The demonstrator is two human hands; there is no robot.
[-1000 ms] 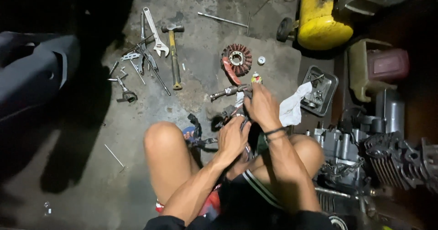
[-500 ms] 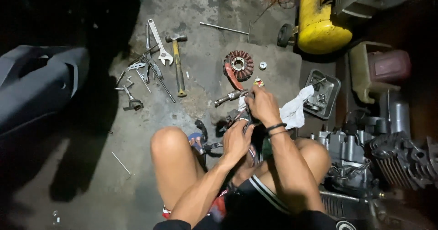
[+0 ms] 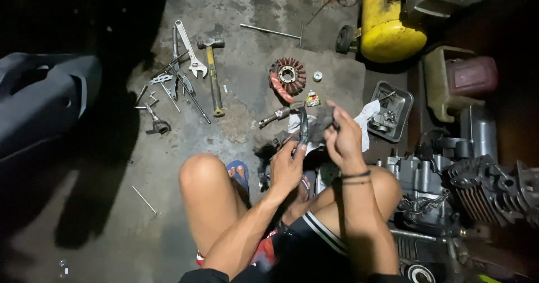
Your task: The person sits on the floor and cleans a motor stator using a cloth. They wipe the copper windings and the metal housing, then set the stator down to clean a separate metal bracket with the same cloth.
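I squat on a concrete floor. My left hand (image 3: 287,166) grips a thin dark curved metal part (image 3: 304,127) that stands up between the two hands. Raised beside it, my right hand (image 3: 341,136) holds a dark grey rag (image 3: 321,123) against the part; a dark band circles that wrist. Just beyond the hands lie a metal shaft tool (image 3: 275,116) and a white cloth (image 3: 368,119). A copper-wound stator ring (image 3: 287,76) rests farther out.
Wrenches (image 3: 188,50), a hammer (image 3: 213,75) and small tools lie at upper left. A yellow tank (image 3: 386,22) stands at the top, a metal tray of parts (image 3: 391,110) and an engine block (image 3: 449,187) on the right, a dark plastic cover (image 3: 39,97) on the left.
Both hands have lifted away from the parts on the floor. The right hand now holds the rag beside the dark part, and the left hand has come up with that part.
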